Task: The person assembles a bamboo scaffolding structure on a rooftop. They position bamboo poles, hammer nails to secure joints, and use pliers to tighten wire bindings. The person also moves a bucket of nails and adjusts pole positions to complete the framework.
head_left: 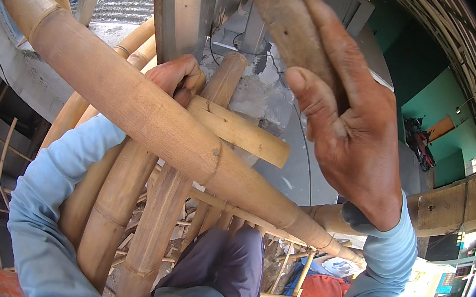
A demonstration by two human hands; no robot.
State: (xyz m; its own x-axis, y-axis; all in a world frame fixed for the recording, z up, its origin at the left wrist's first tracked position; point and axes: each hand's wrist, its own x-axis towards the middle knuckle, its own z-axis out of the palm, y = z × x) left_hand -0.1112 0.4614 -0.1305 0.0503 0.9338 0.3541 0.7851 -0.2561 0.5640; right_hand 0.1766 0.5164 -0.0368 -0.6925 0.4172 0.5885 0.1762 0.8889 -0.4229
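Head view: at 12 o'clock, the dark end of a scuffed, brown, wooden-looking tool runs out of frame; the right hand, 3 o'clock, wraps thumb and fingers around its shaft. A thick tan bamboo pole, 10 to 4 o'clock, partly hides the curled left hand, its hold unclear, beside a short, pale-yellow, dark-flecked bamboo piece near centre.

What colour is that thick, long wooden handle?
The thick, long wooden handle is dusty greyish brown, clearest in the head view.
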